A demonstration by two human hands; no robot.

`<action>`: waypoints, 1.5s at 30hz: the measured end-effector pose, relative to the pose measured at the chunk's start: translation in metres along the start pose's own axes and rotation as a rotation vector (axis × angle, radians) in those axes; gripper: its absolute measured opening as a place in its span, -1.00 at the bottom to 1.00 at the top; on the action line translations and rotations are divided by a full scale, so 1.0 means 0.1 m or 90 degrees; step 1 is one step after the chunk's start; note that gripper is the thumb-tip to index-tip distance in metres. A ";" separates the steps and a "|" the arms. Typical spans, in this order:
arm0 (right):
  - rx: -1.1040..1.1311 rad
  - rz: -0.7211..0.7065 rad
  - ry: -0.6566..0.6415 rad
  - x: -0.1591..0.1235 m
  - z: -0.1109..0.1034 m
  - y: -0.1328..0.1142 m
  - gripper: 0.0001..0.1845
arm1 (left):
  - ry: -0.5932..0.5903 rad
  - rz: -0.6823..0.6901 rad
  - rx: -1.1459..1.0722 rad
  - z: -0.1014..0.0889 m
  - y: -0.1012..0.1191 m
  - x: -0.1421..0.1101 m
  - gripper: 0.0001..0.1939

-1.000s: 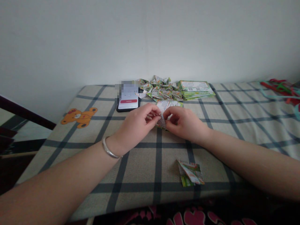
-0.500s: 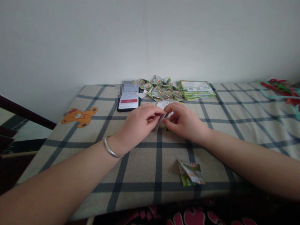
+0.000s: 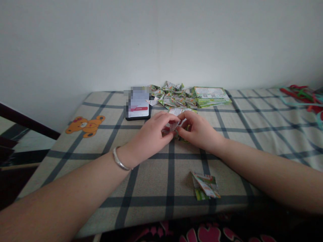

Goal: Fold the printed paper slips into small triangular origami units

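A small piece of printed paper is pinched between my two hands over the middle of the table. My left hand, with a silver bangle at the wrist, has thumb and fingertips on its left side. From the right, my right hand grips it with curled fingers. Part of the paper is hidden behind the fingers. Just beyond lies another printed sheet, partly covered by my hands. A folded piece of green and white printed paper rests nearer to me.
Several folded paper pieces lie in a cluster near the wall, between a phone and a stack of green printed sheets. Colourful straps lie at the far right. A checked cloth with a bear picture covers the table.
My fingers have spread a little, and the paper between them has turned so that more of its printed face shows. The phone's screen looks dimmer. The other papers have stayed put.
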State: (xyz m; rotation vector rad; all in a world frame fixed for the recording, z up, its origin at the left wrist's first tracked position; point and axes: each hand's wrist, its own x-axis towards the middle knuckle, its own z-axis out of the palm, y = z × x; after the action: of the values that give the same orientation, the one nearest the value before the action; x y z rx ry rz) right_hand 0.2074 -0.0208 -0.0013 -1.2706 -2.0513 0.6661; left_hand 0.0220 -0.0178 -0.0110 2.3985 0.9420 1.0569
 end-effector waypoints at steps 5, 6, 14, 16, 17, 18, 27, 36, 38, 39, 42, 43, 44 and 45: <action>-0.009 -0.010 0.005 -0.01 0.00 -0.01 -0.84 | 0.019 -0.028 -0.061 0.04 -0.04 0.00 -0.70; -0.006 -0.011 0.006 -0.02 0.01 -0.01 -0.84 | 0.024 -0.034 -0.075 0.05 -0.05 0.00 -0.70; 0.025 -0.005 -0.010 -0.02 0.01 -0.02 -0.90 | 0.041 -0.067 -0.106 0.08 -0.08 -0.02 -0.71; 0.028 -0.004 -0.014 -0.02 0.00 -0.03 -0.91 | 0.038 -0.072 -0.102 0.08 -0.08 -0.02 -0.72; 0.025 -0.004 -0.017 -0.02 -0.01 -0.03 -0.92 | 0.037 -0.073 -0.100 0.07 -0.08 -0.02 -0.73; 0.020 -0.004 -0.018 -0.02 -0.01 -0.03 -0.92 | 0.035 -0.074 -0.100 0.07 -0.08 -0.02 -0.73; -0.029 -0.015 -0.009 -0.02 -0.01 -0.01 -0.92 | 0.044 -0.131 -0.185 0.08 -0.09 0.00 -0.74; -0.102 -0.091 0.043 -0.03 -0.02 0.01 -0.94 | 0.025 -0.133 -0.211 0.07 -0.13 0.01 -0.74; -0.110 -0.097 0.046 -0.03 -0.02 0.02 -0.92 | 0.022 -0.116 -0.189 0.07 -0.14 0.01 -0.75; -0.114 -0.100 0.048 -0.03 -0.03 0.03 -0.92 | 0.020 -0.109 -0.185 0.07 -0.15 0.01 -0.75; -0.143 -0.120 0.062 -0.02 -0.04 0.05 -0.91 | 0.018 -0.101 -0.194 0.06 -0.17 0.01 -0.77; -0.156 -0.127 0.067 -0.01 -0.04 0.06 -0.90 | 0.017 -0.100 -0.192 0.06 -0.17 0.01 -0.78; -0.167 -0.133 0.069 -0.01 -0.05 0.07 -0.90 | 0.016 -0.099 -0.181 0.06 -0.17 0.01 -0.78; -0.174 -0.136 0.068 0.00 -0.05 0.07 -0.90 | 0.017 -0.097 -0.164 0.06 -0.17 0.01 -0.78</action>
State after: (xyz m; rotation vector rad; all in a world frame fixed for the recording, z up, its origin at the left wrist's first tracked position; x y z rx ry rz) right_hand 0.2156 -0.0175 -0.0031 -1.1812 -2.2022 0.2215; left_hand 0.0195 -0.0047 -0.0234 2.0762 0.9203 1.0824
